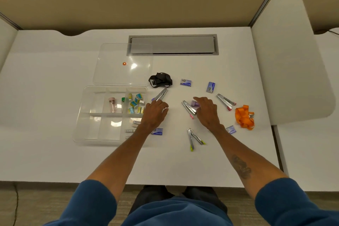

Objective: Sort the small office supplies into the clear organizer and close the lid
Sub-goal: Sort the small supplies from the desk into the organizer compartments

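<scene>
The clear organizer (86,115) lies at the left with its lid (122,57) open flat behind it. It holds small coloured boxes (136,103), a pink item (112,105), a green-capped item (122,104) and staple strips (130,131). My left hand (156,113) pinches the near end of a silver purple-tipped stapler (162,93) just right of the organizer. My right hand (208,113) hovers with fingers apart over a small purple item (194,104) and a pink-tipped stapler (188,108).
Loose on the white desk: another pink-tipped stapler (225,101), a green-tipped stapler (194,138), blue staple boxes (185,82) (210,87) (157,131) (231,130), a black lanyard (160,80), an orange lanyard (244,117). A grey cable hatch (172,45) sits at the back.
</scene>
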{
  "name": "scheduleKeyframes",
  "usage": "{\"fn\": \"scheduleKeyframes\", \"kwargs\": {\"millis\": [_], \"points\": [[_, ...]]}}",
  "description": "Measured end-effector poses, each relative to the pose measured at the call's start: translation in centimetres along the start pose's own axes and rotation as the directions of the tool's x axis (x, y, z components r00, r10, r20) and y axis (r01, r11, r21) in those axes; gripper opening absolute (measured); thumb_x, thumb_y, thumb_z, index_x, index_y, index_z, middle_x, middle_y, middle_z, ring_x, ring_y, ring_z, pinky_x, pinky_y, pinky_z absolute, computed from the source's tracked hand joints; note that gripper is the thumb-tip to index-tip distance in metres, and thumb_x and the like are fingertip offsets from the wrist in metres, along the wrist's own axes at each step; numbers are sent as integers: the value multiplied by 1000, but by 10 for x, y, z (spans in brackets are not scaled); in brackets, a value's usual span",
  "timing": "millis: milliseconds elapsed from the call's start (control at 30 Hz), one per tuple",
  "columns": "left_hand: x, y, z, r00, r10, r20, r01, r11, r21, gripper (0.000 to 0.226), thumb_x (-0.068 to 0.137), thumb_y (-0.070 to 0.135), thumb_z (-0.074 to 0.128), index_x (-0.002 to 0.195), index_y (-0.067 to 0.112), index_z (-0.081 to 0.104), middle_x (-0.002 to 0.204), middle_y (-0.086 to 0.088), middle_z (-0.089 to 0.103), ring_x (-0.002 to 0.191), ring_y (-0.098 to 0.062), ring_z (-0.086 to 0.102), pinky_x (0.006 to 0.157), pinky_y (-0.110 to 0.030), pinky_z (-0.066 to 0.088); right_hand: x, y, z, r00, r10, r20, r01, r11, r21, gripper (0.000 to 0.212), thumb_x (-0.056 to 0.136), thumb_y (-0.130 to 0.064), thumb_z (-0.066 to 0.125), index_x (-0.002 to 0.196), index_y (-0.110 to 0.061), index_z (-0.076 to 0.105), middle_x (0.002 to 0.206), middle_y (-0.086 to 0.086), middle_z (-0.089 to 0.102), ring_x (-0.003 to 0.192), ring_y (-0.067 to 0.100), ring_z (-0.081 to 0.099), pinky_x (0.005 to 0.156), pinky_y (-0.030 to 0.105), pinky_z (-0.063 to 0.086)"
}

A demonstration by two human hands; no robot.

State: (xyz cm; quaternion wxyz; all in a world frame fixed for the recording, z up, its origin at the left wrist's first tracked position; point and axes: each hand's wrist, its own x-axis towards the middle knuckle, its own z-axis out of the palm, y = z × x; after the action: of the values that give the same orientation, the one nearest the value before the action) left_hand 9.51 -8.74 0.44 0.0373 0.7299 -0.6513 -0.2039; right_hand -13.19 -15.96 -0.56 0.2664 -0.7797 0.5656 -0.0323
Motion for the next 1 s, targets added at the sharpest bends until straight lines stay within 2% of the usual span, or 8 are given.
{"fn": "scheduleKeyframes", "kwargs": {"millis": [133,267,433,533,600,767,867,1000], "points": [[-4,5,5,1000,-10,16,10,1000,-5,31,101,29,48,130,21,56,133,0,56,125,-21,51,101,-38,40,1,5,-1,1000,-20,18,21,999,-48,52,92,-7,52,142,-22,46,137,4,51,124,25,46,100,37,34],[4,23,8,997,64,53,-65,998,17,46,99,23,52,144,21,43,145,-1,46,133,-21,44,107,-38,38,0,9,0,999,-27,21,30,993,-115,45,93,-7,52,136,-21,50,134,3,52,122,24,47,98,36,36],[22,54,17,973,207,105,-213,976,52,52,98,15,50,148,22,37,155,3,38,146,-16,31,118,-34,24,-2,18,1,1000,-13,5,14,983,-181,37,99,-15,49,135,-21,50,132,4,54,118,24,51,96,37,40],[31,71,26,959,242,147,-259,960,109,49,100,17,47,148,24,37,156,4,37,149,-16,25,123,-37,12,-2,24,1,1000,-2,6,3,976,-217,35,100,-23,50,135,-19,49,131,5,56,116,22,53,95,34,41],[35,79,30,956,238,174,-264,953,146,48,101,22,49,147,24,37,151,1,43,146,-19,30,123,-40,11,-2,26,0,1000,0,13,3,975,-223,38,100,-29,50,136,-18,46,131,5,57,114,21,55,94,33,43],[40,86,34,950,250,188,-290,930,228,35,100,19,51,135,21,51,132,-3,55,124,-23,50,114,-39,26,0,28,-1,999,25,41,-15,975,-222,44,100,-29,50,142,-23,40,131,7,54,111,23,54,93,33,45],[41,83,33,956,217,198,-257,945,201,29,100,24,51,127,17,57,124,-6,58,112,-23,56,103,-36,35,4,21,-1,994,105,14,-103,989,-102,44,97,-27,56,138,-19,44,129,9,55,111,25,56,92,34,48],[40,68,19,987,114,116,-120,991,51,35,98,37,52,124,15,59,119,-6,62,106,-25,60,95,-39,41,15,-4,-5,957,254,-138,-212,941,264,34,94,-25,60,124,-13,50,114,11,63,101,27,63,83,33,49]]}}
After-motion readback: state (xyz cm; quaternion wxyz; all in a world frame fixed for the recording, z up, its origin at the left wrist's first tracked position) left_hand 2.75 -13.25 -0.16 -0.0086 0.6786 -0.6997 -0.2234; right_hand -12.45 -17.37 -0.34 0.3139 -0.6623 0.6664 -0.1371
